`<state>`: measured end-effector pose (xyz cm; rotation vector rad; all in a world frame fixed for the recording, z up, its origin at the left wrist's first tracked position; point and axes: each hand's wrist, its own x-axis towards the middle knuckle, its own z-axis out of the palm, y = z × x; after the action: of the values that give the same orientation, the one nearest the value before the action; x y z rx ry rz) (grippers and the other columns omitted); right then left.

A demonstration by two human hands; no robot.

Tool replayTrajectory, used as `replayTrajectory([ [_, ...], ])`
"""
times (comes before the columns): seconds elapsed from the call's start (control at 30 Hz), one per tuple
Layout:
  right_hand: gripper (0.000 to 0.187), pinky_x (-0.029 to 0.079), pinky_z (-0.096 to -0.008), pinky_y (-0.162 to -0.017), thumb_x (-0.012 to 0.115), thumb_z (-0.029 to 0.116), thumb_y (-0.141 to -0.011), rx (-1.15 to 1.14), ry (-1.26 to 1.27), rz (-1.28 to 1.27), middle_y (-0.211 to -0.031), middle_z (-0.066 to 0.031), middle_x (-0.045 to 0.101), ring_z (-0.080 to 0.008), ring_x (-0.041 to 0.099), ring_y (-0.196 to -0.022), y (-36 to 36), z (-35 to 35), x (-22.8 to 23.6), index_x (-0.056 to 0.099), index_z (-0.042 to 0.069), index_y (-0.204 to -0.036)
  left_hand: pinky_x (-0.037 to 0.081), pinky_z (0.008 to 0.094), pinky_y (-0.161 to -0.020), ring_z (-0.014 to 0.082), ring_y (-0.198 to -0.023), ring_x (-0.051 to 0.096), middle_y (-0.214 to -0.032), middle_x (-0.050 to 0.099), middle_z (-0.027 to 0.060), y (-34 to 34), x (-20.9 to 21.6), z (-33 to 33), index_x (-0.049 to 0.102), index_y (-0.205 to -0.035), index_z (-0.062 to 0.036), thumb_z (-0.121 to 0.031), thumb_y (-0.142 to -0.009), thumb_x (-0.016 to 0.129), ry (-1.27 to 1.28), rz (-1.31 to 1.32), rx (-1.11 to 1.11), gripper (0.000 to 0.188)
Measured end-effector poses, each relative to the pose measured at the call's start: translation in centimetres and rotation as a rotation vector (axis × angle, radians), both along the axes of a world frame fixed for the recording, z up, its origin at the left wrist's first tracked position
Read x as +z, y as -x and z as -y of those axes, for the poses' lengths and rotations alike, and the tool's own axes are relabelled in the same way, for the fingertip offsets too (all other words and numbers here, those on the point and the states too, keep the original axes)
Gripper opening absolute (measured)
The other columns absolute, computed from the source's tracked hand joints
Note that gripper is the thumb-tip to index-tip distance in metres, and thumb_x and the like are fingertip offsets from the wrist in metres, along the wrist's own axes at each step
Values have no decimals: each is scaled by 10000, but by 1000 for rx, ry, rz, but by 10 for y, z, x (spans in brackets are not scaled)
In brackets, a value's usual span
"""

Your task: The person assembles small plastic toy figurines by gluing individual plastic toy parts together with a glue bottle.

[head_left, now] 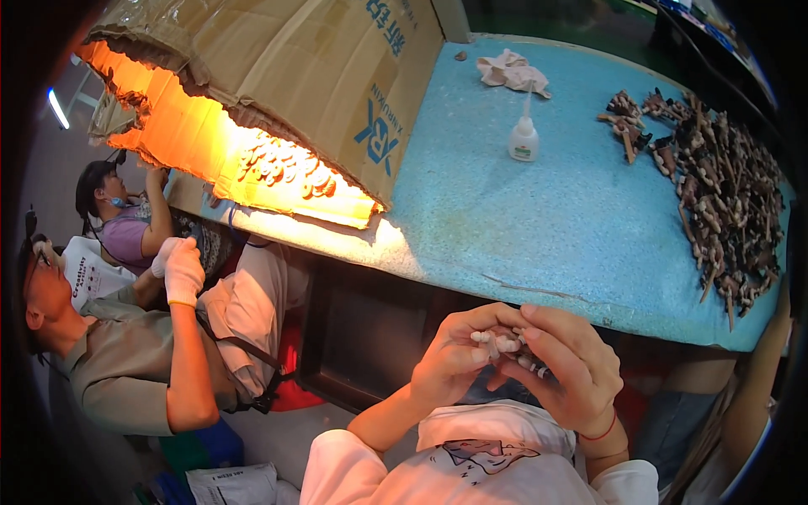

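Note:
Close to my body, below the table's front edge, my left hand [459, 349] and my right hand [572, 366] are both closed around a small pale, knobbly figure-like piece [505, 343]. The fingers of both hands cover much of it, so its full shape is hidden. My left hand pinches its left end, while the fingers of my right hand curl over it from the right. A red string circles my right wrist.
A blue-topped table [471, 202] bears a white squeeze bottle [523, 139], a crumpled cloth [513, 74] and a pile of small brown and pale pieces [728, 198]. A cardboard box [337, 101] with glowing light stands left. A black tray [362, 328] sits below. A gloved co-worker [151, 362] sits left.

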<state>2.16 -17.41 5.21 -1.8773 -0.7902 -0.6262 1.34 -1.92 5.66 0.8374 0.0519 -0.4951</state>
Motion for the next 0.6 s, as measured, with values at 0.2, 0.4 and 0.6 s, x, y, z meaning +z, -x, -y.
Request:
replayTrajectory([
  [0.2, 335, 536, -339, -673, 730, 29, -607, 30, 29, 12, -960, -196, 588, -317, 619, -814, 1, 1, 2, 580, -45, -898, 394, 197, -513, 101, -670, 506, -796, 545, 58, -1, -15, -4, 509, -1001, 69, -249, -688, 529, 99, 83, -33, 447],
  [0.4, 341, 536, -345, -687, 728, 25, -606, 45, 26, 20, -973, -203, 589, -326, 617, -830, 1, 0, 1, 580, -48, -904, 416, 201, -490, 94, -702, 524, -855, 560, 53, -3, -18, -7, 528, -1011, 47, -216, -717, 523, 128, 184, -77, 395],
  [0.6, 361, 534, -362, -710, 731, 27, -607, 57, 19, 40, -988, -211, 589, -336, 615, -863, 3, -1, 0, 577, -48, -924, 418, 193, -636, 93, -787, 517, -900, 557, 61, -2, -19, -7, 528, -1017, 47, -178, -716, 532, 176, 193, -71, 376],
])
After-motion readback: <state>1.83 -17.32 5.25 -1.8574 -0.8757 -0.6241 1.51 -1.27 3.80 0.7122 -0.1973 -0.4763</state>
